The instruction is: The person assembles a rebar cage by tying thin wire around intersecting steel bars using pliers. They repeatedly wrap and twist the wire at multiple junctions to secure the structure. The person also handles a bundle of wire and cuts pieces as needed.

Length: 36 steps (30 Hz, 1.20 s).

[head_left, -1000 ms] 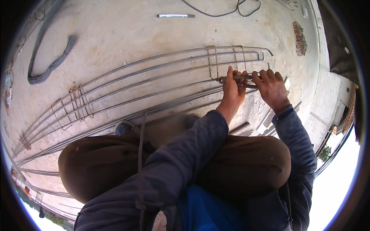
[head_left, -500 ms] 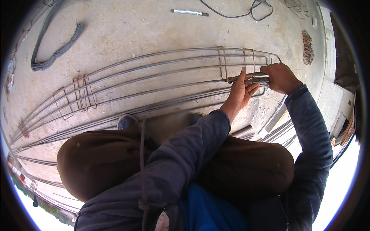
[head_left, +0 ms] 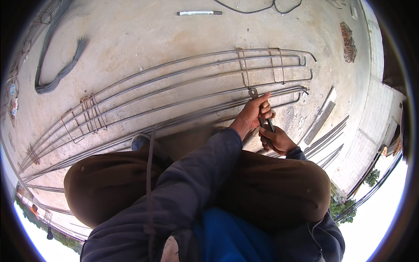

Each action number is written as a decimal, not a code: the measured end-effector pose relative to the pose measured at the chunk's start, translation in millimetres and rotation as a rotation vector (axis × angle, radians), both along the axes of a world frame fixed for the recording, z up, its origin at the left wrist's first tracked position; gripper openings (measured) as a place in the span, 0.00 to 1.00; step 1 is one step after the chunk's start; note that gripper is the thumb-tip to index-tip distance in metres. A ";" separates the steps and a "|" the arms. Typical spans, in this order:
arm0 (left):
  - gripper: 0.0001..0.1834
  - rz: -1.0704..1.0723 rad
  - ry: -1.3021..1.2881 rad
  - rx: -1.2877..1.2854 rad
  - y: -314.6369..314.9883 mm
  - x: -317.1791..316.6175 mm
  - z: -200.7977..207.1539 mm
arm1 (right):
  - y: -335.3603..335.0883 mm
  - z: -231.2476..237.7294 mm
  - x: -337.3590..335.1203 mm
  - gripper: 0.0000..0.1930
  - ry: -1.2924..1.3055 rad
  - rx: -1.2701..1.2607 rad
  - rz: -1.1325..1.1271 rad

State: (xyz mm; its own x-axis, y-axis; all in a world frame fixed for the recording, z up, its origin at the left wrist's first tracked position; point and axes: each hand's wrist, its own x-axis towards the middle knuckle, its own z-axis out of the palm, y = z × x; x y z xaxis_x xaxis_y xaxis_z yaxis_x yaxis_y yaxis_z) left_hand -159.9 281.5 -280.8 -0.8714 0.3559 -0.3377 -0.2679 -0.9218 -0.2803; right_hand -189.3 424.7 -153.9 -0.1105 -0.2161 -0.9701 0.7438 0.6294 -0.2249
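My left hand [head_left: 252,114] is wrapped round a pair of metal pincers [head_left: 253,92], just below their round head. Lower down, my right hand [head_left: 277,140] is closed on the ends of the dark handles. The head of the pincers is at a long steel reinforcing bar, beside the foot of a rusty, thin rectangular stirrup [head_left: 245,67]. Several such bars [head_left: 196,54] lie side by side on the concrete, their right ends bent into hooks. Whether the jaws grip any wire is too small to tell.
More stirrups [head_left: 92,114] stand round the bars at left. A bundle of grey tie wire [head_left: 56,82], a marker pen [head_left: 199,13], a black cable [head_left: 248,11] and a rusty bundle [head_left: 348,42] lie on the floor. Loose bars [head_left: 327,137] lie at right, near my knee.
The pincers have swung from lying sideways to pointing away from me. My right hand has come down and left, nearer my knee; my left hand has moved left and slightly nearer me.
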 end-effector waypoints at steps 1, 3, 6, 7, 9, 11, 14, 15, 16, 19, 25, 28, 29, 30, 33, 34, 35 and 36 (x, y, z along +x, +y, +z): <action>0.28 -0.015 -0.004 -0.016 -4.1 2.8 -0.7 | -6.3 -3.5 4.7 0.16 0.057 -0.017 0.078; 0.29 -0.004 -0.097 -0.096 -2.9 -1.6 4.4 | -13.1 4.5 10.2 0.20 0.376 0.144 0.348; 0.28 0.050 -0.307 -0.165 6.2 -11.8 20.5 | -16.8 32.8 17.5 0.39 0.965 0.359 1.025; 0.28 0.064 -0.401 -0.187 8.6 -19.0 28.5 | -18.8 40.3 23.0 0.42 1.144 0.397 1.137; 0.25 0.091 -0.640 -0.265 12.7 -34.1 43.4 | -33.1 49.4 22.4 0.42 1.098 0.491 1.123; 0.22 0.061 -0.757 -0.362 21.9 -40.6 45.2 | -21.4 30.6 27.4 0.40 1.198 0.478 1.097; 0.19 0.012 -0.709 -0.485 27.1 -40.1 40.2 | -13.7 8.0 9.8 0.22 1.100 0.550 0.945; 0.19 -0.003 -0.648 -0.470 26.7 -38.0 38.0 | -11.0 6.9 7.2 0.18 1.120 0.535 0.961; 0.18 -0.016 -0.595 -0.457 25.1 -30.7 33.2 | -11.9 8.4 6.4 0.18 1.077 0.478 0.948; 0.19 0.032 -0.341 -0.273 15.1 -10.3 12.2 | -20.2 16.8 2.0 0.20 0.782 0.346 0.790; 0.18 0.061 -0.221 0.027 -7.3 1.8 32.9 | -30.5 31.7 -5.9 0.23 -0.099 0.134 0.035; 0.22 0.064 -0.230 0.053 1.4 -3.3 27.1 | -29.6 37.2 -9.9 0.17 -0.079 0.150 0.028; 0.22 0.061 -0.304 0.001 3.4 -6.4 32.4 | -33.0 40.0 -10.2 0.16 -0.031 0.176 0.070; 0.22 0.056 -0.377 -0.051 6.2 -10.3 37.9 | -20.5 33.3 -18.4 0.15 0.035 0.154 0.243; 0.20 0.062 -0.635 -0.228 1.8 -27.9 48.0 | -48.2 51.7 -14.1 0.30 0.794 0.279 0.911; 0.19 0.077 -0.685 -0.270 0.2 -31.6 48.9 | -40.1 42.5 -0.7 0.35 0.953 0.221 1.012; 0.18 0.059 -0.716 -0.288 8.0 -35.2 52.9 | -37.5 47.0 14.1 0.41 1.104 0.207 1.105; 0.17 0.063 -0.721 -0.263 11.0 -37.6 52.8 | -41.5 47.2 22.3 0.46 0.947 0.430 1.142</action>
State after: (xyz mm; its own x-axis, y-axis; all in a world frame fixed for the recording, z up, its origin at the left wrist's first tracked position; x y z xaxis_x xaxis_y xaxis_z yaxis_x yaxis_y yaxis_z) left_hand -197.5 292.5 -228.0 -0.4199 0.1418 -0.8964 -0.0468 -0.9898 -0.1346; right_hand -167.1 383.1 -106.7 -0.6767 -0.3428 -0.6515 -0.4679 0.8835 0.0211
